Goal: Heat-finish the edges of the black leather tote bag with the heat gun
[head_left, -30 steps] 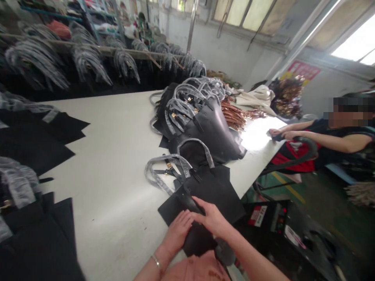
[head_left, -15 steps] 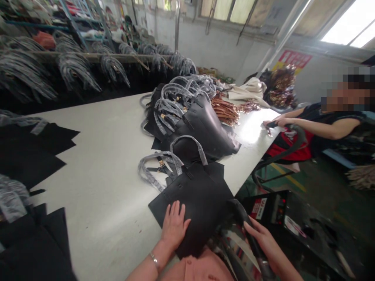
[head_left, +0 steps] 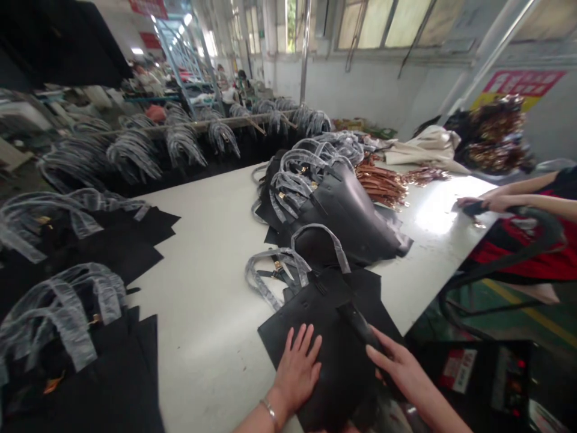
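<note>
A black handbag (head_left: 315,319) lies flat on the white table, its plastic-wrapped handles (head_left: 293,258) pointing away from me. My left hand (head_left: 298,364) rests on the bag's left part, fingers stretched out. In my right hand (head_left: 399,364) is a black hose nozzle (head_left: 356,322), its flat tip over the bag's upper right part. Whether the tip touches the leather I cannot tell. Just beyond lies a stack of more black bags (head_left: 356,216) with wrapped handles and gold-coloured buckles.
More black bags (head_left: 76,367) are piled at the left. Brown straps (head_left: 381,183) and pale cloth (head_left: 424,147) lie at the back. A co-worker's hands (head_left: 491,201) hold a similar nozzle at the right edge. A black machine (head_left: 487,367) stands beside the table (head_left: 202,300).
My right hand has brought the nozzle from beside the bag's right edge to over the bag. The view has turned left; my left hand still lies on the bag.
</note>
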Demonstrator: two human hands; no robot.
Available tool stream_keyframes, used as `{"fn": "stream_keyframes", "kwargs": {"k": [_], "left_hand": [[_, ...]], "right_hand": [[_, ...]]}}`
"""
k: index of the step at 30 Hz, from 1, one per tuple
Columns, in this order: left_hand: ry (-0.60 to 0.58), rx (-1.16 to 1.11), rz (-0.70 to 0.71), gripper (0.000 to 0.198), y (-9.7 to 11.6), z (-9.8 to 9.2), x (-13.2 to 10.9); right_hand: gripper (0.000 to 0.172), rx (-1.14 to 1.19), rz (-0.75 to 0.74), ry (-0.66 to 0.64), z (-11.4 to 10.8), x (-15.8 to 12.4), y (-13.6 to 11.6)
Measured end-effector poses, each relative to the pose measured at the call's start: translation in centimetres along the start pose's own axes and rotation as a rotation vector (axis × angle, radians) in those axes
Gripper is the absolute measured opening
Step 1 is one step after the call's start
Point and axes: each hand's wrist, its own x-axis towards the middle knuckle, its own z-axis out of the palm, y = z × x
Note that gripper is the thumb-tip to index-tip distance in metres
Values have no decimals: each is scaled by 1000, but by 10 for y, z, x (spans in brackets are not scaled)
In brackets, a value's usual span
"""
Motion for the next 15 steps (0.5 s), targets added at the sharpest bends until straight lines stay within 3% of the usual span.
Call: {"fn": "stream_keyframes", "kwargs": {"k": [3, 7, 10, 15], "left_hand": [[-9, -19, -3, 58, -1, -1, -1], [-7, -54, 0, 61, -2, 0, -1], [4, -69, 6, 62, -2, 0, -1], [11, -106, -7, 63, -4, -1, -2]], "right_hand": [[73, -124, -39, -152, 38, 19, -10], [56, -272, -22, -207, 71, 49, -28], [54, -297, -15, -210, 78, 61, -41], [50, -361, -19, -243, 76, 56, -52]]}}
